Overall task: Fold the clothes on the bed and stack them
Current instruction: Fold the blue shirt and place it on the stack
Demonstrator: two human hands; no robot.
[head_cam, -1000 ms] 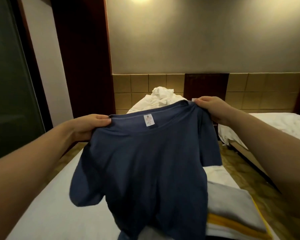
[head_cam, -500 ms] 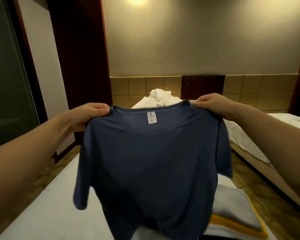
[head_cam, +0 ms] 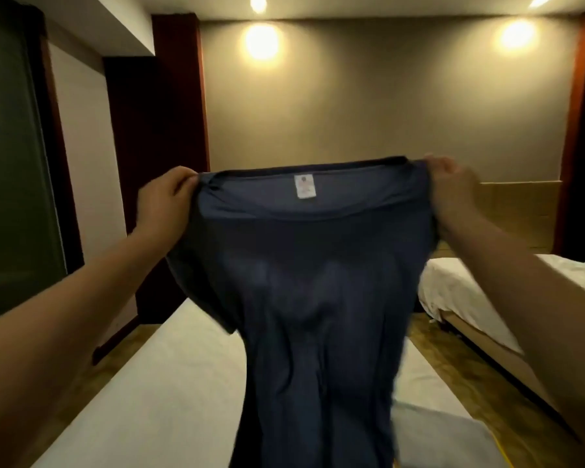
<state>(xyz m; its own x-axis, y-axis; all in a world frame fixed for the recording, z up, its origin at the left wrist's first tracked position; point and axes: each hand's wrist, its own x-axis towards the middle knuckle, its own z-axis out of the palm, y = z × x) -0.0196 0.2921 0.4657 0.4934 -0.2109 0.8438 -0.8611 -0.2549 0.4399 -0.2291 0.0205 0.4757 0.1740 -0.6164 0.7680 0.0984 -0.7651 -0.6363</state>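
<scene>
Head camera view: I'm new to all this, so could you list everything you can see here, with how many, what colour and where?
T-shirt: one, dark blue, held up in the air over the near bed, hanging unfolded.
label: one, white, inside the T-shirt's collar.
near bed: one, white sheet, below the T-shirt.
grey cloth: one, grey, lying on the near bed at lower right, partly hidden by the T-shirt.
second bed: one, white bedding, at the right across the floor.
wall lights: two, warm yellow, high on the far wall.
left hand: one, grip on the T-shirt's top edge, left side.
right hand: one, grip on the top edge, right side.
</scene>
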